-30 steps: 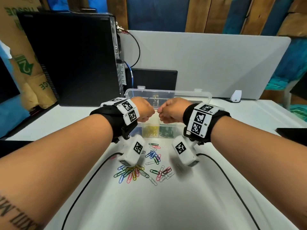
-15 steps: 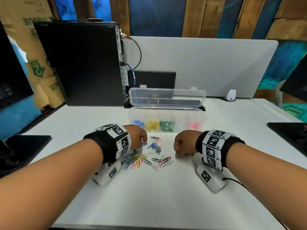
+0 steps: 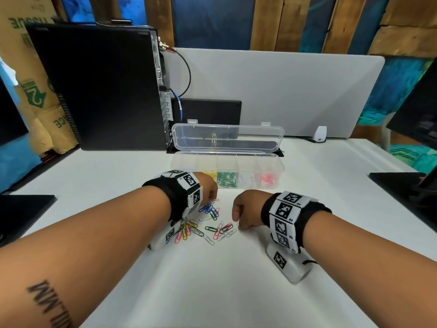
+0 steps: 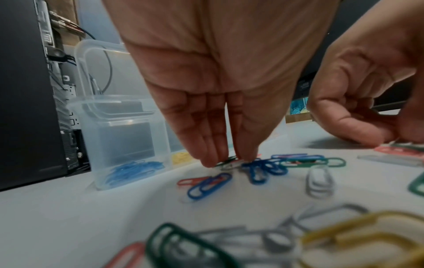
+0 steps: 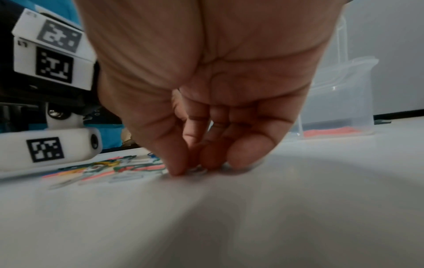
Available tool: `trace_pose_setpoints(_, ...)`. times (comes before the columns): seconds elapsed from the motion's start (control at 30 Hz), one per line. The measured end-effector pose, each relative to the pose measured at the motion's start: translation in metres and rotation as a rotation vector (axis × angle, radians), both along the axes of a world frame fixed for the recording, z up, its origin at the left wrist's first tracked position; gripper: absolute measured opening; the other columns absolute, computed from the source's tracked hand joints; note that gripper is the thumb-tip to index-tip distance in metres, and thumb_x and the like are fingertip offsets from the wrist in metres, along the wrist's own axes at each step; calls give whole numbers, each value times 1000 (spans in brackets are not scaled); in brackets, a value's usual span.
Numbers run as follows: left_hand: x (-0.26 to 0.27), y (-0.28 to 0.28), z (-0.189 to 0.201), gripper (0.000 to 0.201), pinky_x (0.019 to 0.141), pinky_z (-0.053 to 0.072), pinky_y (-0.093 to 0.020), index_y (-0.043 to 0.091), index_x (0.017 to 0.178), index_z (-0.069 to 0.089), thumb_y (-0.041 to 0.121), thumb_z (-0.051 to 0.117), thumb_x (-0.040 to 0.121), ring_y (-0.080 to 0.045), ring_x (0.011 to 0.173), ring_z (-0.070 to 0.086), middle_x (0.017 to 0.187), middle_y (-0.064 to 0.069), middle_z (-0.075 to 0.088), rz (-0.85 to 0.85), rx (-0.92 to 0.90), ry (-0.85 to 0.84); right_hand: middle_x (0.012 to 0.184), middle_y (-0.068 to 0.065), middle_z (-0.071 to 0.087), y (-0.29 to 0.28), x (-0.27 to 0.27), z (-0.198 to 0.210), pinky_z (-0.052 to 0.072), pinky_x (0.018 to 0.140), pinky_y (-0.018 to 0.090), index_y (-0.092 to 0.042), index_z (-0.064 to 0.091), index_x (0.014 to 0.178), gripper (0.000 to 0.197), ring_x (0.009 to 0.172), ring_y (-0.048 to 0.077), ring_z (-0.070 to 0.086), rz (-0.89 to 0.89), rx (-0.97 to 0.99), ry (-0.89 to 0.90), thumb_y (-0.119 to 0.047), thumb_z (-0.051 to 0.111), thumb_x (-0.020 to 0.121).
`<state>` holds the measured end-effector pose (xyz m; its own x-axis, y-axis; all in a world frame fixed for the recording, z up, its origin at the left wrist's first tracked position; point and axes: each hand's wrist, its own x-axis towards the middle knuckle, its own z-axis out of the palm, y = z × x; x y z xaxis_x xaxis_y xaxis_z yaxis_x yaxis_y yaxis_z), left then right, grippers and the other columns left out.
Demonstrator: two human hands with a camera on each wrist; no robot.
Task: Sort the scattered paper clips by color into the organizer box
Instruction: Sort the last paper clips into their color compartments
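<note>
The clear organizer box (image 3: 227, 154) stands open at the back, its lid upright. Yellow (image 3: 210, 175), green (image 3: 227, 179), white (image 3: 246, 179) and pink (image 3: 268, 178) clips lie in separate compartments; blue ones (image 4: 133, 172) fill the left end. Scattered mixed-colour paper clips (image 3: 208, 223) lie on the white table in front. My left hand (image 3: 214, 196) (image 4: 229, 161) reaches down at the pile's far edge, thumb and fingers pinching a dark green clip (image 4: 226, 160). My right hand (image 3: 236, 221) (image 5: 192, 169) is at the pile's right edge, fingertips pinching a white clip (image 5: 198, 170) on the table.
A black computer tower (image 3: 101, 88) with cables stands back left, and a grey divider panel (image 3: 272, 91) runs behind the box. Black pads lie at the left (image 3: 23, 214) and right (image 3: 402, 188) table edges. A small white device (image 3: 320, 133) sits back right.
Both hands came down from above the organizer box to the clip pile. The left hand then slid forward to the pile's far edge, and the right hand closed in on the right edge.
</note>
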<state>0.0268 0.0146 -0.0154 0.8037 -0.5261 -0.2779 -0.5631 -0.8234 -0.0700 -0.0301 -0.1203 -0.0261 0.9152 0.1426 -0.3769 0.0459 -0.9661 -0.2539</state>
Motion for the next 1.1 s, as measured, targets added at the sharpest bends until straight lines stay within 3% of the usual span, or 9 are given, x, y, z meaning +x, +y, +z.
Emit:
trace_pose_setpoints(0.13, 4, -1, -3, 30, 90, 44, -24, 14, 118, 63, 12, 59, 88, -21, 115, 56, 124, -2, 62, 5, -1, 11, 83, -6, 57, 3, 0, -1, 39, 57, 15, -14, 67, 104, 23, 72, 11, 52, 21, 2, 14, -10, 65, 81)
trace_pose_setpoints(0.2, 6, 2, -5, 28, 86, 44, -23, 14, 114, 65, 11, 60, 86, -21, 112, 57, 121, -2, 63, 11, -27, 8, 76, -6, 56, 2, 0, -1, 41, 57, 16, -16, 65, 95, 16, 65, 10, 51, 8, -4, 6, -12, 66, 80)
trace_pose_setpoints(0.33, 5, 8, -8, 27, 73, 36, -19, 15, 112, 62, 14, 63, 85, -20, 102, 57, 118, -2, 63, 36, -70, -9, 72, -2, 58, -1, 1, 0, 51, 74, 26, -14, 65, 90, 13, 74, 16, 56, -30, -48, 1, -21, 69, 80)
trace_pose_setpoints(0.5, 6, 8, -8, 18, 60, 38, -17, 18, 99, 65, 10, 60, 84, -17, 90, 55, 115, 0, 66, 34, -60, 47, 89, 0, 61, -1, 0, -1, 46, 66, 23, -16, 64, 89, 8, 82, 15, 55, -8, -73, 11, -20, 66, 82)
trace_pose_setpoints(0.7, 6, 10, -12, 9, 72, 39, -23, 21, 87, 57, 14, 50, 87, -17, 80, 45, 89, 1, 54, 67, -28, 28, 85, -1, 59, -1, -1, -3, 43, 67, 24, -16, 61, 83, 10, 81, 15, 53, 21, -106, 15, -23, 67, 81)
trace_pose_setpoints(0.87, 6, 13, -9, 14, 70, 45, -22, 23, 91, 52, 18, 62, 83, -17, 88, 51, 103, 1, 58, 103, -20, 45, 68, -7, 55, -6, 1, -5, 40, 55, 20, -22, 54, 66, 19, 71, 12, 53, 14, -107, 7, -20, 69, 77)
trace_pose_setpoints(0.93, 6, 11, -8, 16, 65, 43, -21, 19, 98, 58, 20, 65, 84, -16, 88, 50, 106, -1, 59, 109, -1, 66, 72, -9, 56, -9, 3, -4, 43, 60, 21, -23, 56, 71, 15, 73, 12, 54, -21, -76, -35, -17, 68, 76)
trace_pose_setpoints(1.03, 5, 10, -9, 29, 85, 47, -27, 13, 113, 63, 25, 57, 88, -19, 93, 54, 109, -1, 62, 140, 7, 49, 75, -9, 57, -16, 9, 5, 46, 61, 22, -19, 66, 90, 12, 70, 12, 56, -100, -56, -109, -14, 60, 80)
trace_pose_setpoints(1.1, 5, 9, -9, 30, 84, 47, -28, 13, 112, 64, 29, 58, 88, -18, 87, 52, 98, 1, 59, 148, -16, 45, 70, -3, 61, -22, 14, 10, 47, 61, 21, -10, 68, 91, 16, 66, 14, 57, -115, -103, -78, -12, 53, 85)
